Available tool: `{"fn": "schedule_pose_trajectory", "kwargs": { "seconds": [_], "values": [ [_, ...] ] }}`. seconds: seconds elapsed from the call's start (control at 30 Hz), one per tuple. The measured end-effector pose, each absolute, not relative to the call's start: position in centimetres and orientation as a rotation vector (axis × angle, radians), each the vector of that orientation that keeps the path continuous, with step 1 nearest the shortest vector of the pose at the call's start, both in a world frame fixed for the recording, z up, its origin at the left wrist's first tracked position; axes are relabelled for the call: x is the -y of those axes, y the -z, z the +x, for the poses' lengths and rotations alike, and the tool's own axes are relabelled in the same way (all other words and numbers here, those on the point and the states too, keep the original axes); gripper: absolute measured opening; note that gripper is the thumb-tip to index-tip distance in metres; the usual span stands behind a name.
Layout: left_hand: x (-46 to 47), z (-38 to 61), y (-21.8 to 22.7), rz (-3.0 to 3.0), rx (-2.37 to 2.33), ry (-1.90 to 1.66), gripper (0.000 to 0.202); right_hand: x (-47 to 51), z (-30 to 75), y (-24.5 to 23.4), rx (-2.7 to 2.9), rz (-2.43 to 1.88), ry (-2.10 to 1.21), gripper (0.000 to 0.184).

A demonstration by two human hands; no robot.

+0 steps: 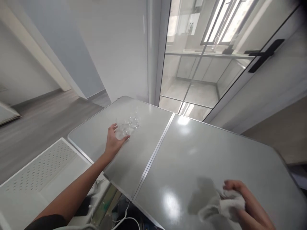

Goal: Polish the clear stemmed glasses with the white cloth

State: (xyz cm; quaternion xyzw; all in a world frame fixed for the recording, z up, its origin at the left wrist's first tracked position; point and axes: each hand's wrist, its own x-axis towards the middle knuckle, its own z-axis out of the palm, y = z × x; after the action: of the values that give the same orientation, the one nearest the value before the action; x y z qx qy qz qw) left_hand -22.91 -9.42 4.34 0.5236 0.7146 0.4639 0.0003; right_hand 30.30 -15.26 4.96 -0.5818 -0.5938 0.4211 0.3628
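Toward the far left of the table, my left hand point(114, 140) curves its fingers and thumb around a clear glass point(121, 131). The glass's outline is faint against the pale tabletop. Several more see-through glass pieces point(134, 121) stand close together just beyond it; their exact shapes are hard to make out. At the near right, my right hand point(242, 198) is closed on a crumpled white cloth point(232, 203). The cloth is blurred by motion, and its loose end hangs down to the left over the table, beside a dark shadow.
The glossy grey folding table point(192, 153) has a metal seam point(155, 153) across its middle. A white perforated rack point(43, 166) adjoins its left edge. White cables point(126, 215) hang below the near edge. Behind stands a glass door point(192, 70) with a black handle point(266, 56).
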Motion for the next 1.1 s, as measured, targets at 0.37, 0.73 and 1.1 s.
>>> {"fn": "schedule_pose_trajectory", "kwargs": {
  "seconds": [0.37,0.73,1.1],
  "values": [
    [8.6,-21.3,-3.0,1.67,-2.404,-1.456,0.073,12.3,23.3,-2.9,1.121,-1.295,-1.597,0.025],
    [8.7,-17.9,-3.8,1.859,-2.177,-1.752,0.061,7.4,19.8,-2.4,0.63,-1.004,-1.563,0.035],
    [-0.2,-2.0,-1.3,2.289,-1.232,-1.643,0.05,2.3,19.8,0.4,0.508,-0.784,-1.482,0.026]
  ]
}}
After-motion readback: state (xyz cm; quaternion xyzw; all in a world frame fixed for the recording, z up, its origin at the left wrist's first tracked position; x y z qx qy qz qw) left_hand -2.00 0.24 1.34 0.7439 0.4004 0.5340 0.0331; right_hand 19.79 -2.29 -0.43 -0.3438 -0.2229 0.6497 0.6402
